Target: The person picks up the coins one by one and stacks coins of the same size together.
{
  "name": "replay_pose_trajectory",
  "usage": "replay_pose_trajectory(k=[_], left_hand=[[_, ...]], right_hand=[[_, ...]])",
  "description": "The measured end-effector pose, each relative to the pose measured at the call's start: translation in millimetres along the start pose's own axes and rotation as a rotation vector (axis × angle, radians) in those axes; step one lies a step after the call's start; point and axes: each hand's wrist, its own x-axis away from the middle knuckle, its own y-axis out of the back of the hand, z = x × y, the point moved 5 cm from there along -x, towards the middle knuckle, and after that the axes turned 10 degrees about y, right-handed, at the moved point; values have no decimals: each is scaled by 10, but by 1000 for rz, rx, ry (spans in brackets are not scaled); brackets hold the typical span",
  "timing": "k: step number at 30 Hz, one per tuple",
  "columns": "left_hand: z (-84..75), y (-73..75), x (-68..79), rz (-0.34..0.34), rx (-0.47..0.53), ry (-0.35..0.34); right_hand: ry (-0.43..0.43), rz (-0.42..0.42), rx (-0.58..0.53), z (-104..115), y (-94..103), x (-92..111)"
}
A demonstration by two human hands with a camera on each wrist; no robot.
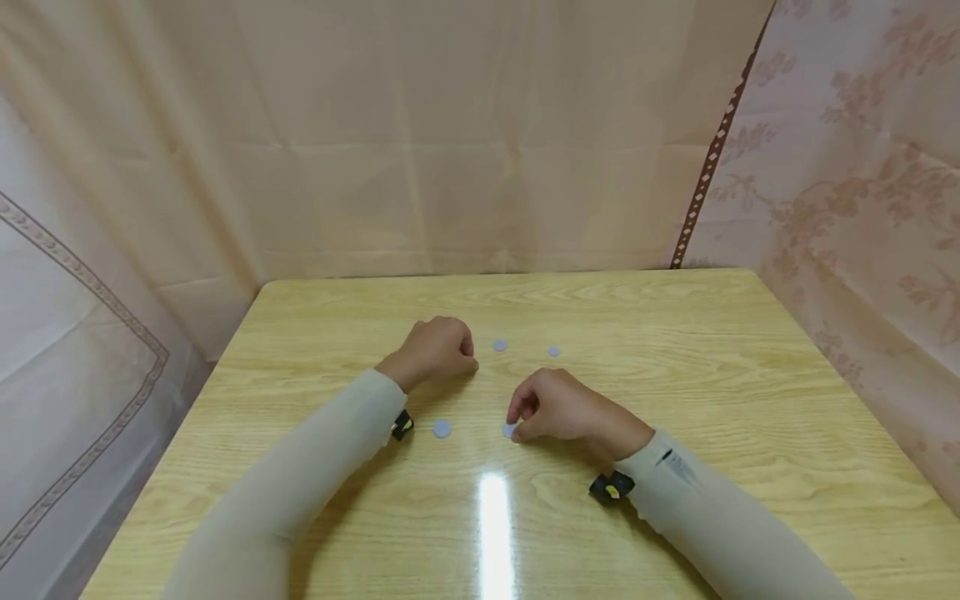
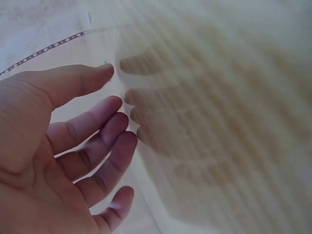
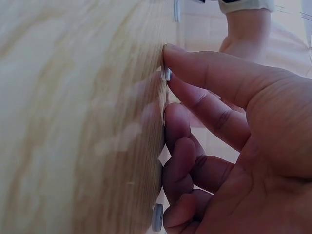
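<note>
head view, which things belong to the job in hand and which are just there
Likely the job's:
right hand
pale disc at its fingertips
left hand, holding nothing
three other pale discs

Just there:
wooden table
beige curtain
floral cloth
wrist cameras

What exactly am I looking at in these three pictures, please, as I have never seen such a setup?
There is no robot here: a person works with two bare hands. The wide picture comes from a camera worn on the head, looking forward and down. The closer ones come from the left wrist camera and the right wrist camera. On the wood-grained table, the head view shows four small pale discs. The right hand appears to pinch one disc between thumb and forefinger. The left hand holds nothing, its fingers loosely bent.
</note>
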Motion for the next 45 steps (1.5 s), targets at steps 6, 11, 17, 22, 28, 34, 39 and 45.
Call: replay_pose_trajectory(k=[6, 11, 17, 22, 28, 34, 39, 45], left_hand=[[-60, 8, -150, -22, 50, -28], [-114, -20, -224, -28, 81, -54], [-187, -65, -277, -33, 77, -89], [-225, -91, -311, -20, 85, -96], [-231, -113, -368, -45, 38, -75], [-251, -109, -400, -73, 3, -56], [-288, -94, -406, -71, -26, -34], [-324, -75, -411, -84, -87, -7]], right_hand=[[2, -6, 9, -26, 12, 3], [1, -2, 4, -28, 11, -3], [6, -2, 7, -20, 3, -12], [7, 2, -3, -26, -4, -9], [3, 6, -20, -27, -4, -3], [-5, 6, -16, -33, 1, -6], [-3, 4, -19, -54, 12, -1], [-1, 3, -19, -48, 19, 1]])
